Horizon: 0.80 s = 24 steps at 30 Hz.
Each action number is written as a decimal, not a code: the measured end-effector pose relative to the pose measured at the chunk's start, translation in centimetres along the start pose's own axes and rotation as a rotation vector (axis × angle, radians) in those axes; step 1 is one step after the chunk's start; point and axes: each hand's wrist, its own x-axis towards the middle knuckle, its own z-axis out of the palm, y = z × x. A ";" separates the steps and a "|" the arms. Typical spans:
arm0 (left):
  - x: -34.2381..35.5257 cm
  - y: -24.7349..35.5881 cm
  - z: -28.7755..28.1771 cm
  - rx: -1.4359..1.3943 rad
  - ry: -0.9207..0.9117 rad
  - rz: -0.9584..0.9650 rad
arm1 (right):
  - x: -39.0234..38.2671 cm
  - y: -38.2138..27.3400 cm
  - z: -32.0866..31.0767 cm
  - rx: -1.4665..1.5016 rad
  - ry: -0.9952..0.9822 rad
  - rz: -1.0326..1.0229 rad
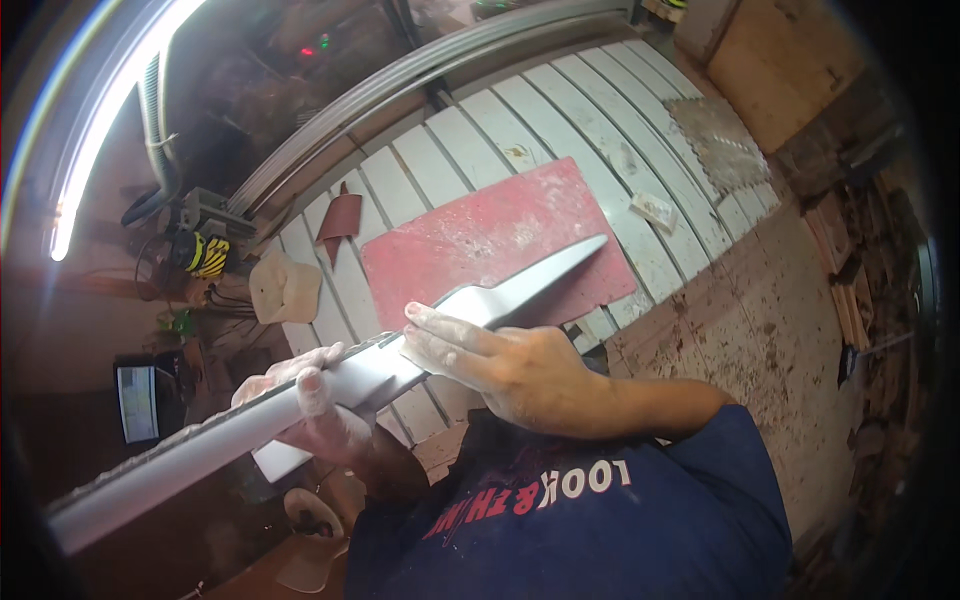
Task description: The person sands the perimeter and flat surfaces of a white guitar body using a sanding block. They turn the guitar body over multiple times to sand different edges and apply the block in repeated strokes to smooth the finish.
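A long, smooth white piece [357, 380], slender at the lower left and tapering to a point at the far right, runs slantwise across in front of me. My left hand [335, 428], dusted white, wraps round it from below, with the thumb on the near side and fingers over the far edge. Fingers together, my right hand [510, 372] presses on the piece near its middle; whatever may be under the fingertips is hidden. Beneath the pointed end lies a dusty red mat [480, 230]. A curled reddish-brown sheet that looks like sandpaper [341, 218] rests left of the mat.
The slatted white table [430, 160] carries a small whitish block [654, 211] and a scalloped metal sheet [715, 140]. A pale cap [285, 287] sits at its left edge. Further left are a yellow-and-black-striped thing [208, 256] and a lit screen [137, 402]. A metal rail [400, 75] borders the back.
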 end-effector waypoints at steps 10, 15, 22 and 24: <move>-2.8 1.4 1.7 -0.057 0.033 -0.044 | -3.3 1.6 2.1 0.284 0.258 0.034; -4.3 0.4 5.8 -0.150 0.032 -0.024 | -3.4 3.0 -0.6 0.149 0.427 0.006; -3.3 2.3 8.6 0.059 -0.173 -0.201 | -3.0 5.7 -4.1 0.151 0.311 0.136; -2.8 4.5 7.9 -0.008 -0.202 -0.332 | -3.1 5.9 -4.2 0.133 0.276 0.149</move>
